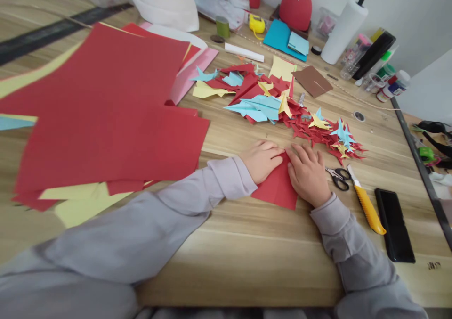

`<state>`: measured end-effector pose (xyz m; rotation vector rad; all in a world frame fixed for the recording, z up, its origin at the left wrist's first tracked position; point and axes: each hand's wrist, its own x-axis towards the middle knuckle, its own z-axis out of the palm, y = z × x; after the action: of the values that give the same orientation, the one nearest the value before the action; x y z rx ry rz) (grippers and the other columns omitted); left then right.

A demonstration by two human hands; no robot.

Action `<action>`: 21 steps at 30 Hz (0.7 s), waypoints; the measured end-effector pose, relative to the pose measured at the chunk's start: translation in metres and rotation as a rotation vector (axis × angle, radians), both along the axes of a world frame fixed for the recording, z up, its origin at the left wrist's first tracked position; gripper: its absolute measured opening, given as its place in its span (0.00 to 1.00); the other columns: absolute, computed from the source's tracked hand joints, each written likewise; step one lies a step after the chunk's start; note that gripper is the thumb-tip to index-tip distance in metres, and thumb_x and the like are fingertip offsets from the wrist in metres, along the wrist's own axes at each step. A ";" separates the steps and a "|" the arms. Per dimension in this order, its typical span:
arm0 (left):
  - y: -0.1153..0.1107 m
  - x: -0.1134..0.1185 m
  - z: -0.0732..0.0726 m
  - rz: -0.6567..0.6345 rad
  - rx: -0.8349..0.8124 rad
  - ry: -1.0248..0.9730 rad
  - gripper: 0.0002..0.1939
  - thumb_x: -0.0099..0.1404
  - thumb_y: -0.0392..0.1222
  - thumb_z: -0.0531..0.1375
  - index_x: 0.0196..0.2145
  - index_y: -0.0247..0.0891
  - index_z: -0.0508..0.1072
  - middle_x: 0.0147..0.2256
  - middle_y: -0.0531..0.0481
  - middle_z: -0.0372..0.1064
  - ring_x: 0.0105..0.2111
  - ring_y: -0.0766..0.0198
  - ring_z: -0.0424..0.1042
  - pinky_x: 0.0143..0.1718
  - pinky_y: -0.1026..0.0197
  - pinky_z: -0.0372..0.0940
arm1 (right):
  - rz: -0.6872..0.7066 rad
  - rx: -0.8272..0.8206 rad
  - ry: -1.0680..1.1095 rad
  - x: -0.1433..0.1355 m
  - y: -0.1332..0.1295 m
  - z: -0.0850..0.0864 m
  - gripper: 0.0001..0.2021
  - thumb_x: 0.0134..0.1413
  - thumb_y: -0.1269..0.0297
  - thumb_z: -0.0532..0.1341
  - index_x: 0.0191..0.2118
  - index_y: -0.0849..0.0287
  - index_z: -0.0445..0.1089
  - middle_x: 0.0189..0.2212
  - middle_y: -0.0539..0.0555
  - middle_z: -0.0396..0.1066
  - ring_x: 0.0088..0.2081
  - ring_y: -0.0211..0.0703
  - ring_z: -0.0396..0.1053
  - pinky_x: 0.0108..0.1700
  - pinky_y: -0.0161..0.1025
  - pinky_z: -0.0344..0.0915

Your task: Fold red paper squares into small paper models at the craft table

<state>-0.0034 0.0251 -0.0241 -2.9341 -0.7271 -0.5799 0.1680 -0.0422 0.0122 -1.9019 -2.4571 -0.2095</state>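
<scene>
A small folded sheet of red paper [278,187] lies on the table in front of me, narrowing toward its far end. My left hand [264,158] grips its far left edge, thumb and fingers close together near the tip. On the other side, my right hand [308,170] holds the far right edge, fingers bent and pressing the paper against the table. The fingertips of both hands almost meet at the tip. Just beyond them is a heap of folded paper planes and cranes [314,126] in red, light blue and yellow.
Large red sheets [116,111] cover the left side. Right of my right hand lie scissors [341,178], a yellow utility knife [367,203] and a black phone [394,224]. Farther back are a tape measure [257,23], blue paper [280,37], a white roll [344,31] and several bottles.
</scene>
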 end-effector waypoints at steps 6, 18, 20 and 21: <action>0.001 -0.002 0.002 -0.035 0.009 -0.002 0.14 0.66 0.39 0.50 0.42 0.35 0.75 0.46 0.43 0.73 0.47 0.56 0.65 0.47 0.53 0.59 | 0.040 0.038 -0.092 -0.004 -0.002 0.007 0.22 0.63 0.63 0.45 0.61 0.57 0.58 0.60 0.58 0.60 0.57 0.56 0.55 0.60 0.62 0.42; -0.003 -0.020 -0.001 -0.029 -0.006 -0.024 0.17 0.67 0.39 0.49 0.52 0.40 0.69 0.53 0.49 0.68 0.53 0.58 0.63 0.58 0.46 0.48 | 0.025 0.059 -0.106 -0.004 -0.003 0.006 0.22 0.64 0.63 0.44 0.60 0.57 0.58 0.59 0.58 0.60 0.56 0.55 0.56 0.59 0.60 0.45; -0.002 -0.022 -0.001 -0.035 -0.021 -0.028 0.17 0.68 0.39 0.48 0.52 0.40 0.68 0.54 0.49 0.68 0.54 0.58 0.63 0.58 0.46 0.47 | 0.025 0.058 -0.105 -0.004 -0.003 0.006 0.22 0.64 0.63 0.44 0.60 0.56 0.58 0.60 0.58 0.60 0.56 0.55 0.56 0.58 0.60 0.46; -0.001 -0.023 -0.002 -0.040 -0.032 -0.030 0.17 0.69 0.39 0.48 0.52 0.41 0.68 0.54 0.48 0.68 0.54 0.58 0.63 0.58 0.46 0.47 | 0.026 0.058 -0.104 -0.004 -0.003 0.005 0.22 0.64 0.63 0.44 0.60 0.56 0.58 0.60 0.58 0.60 0.56 0.55 0.56 0.58 0.60 0.46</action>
<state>-0.0268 0.0237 -0.0259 -2.9819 -0.6879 -0.6223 0.1640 -0.0453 0.0177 -1.8816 -2.5085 -0.3832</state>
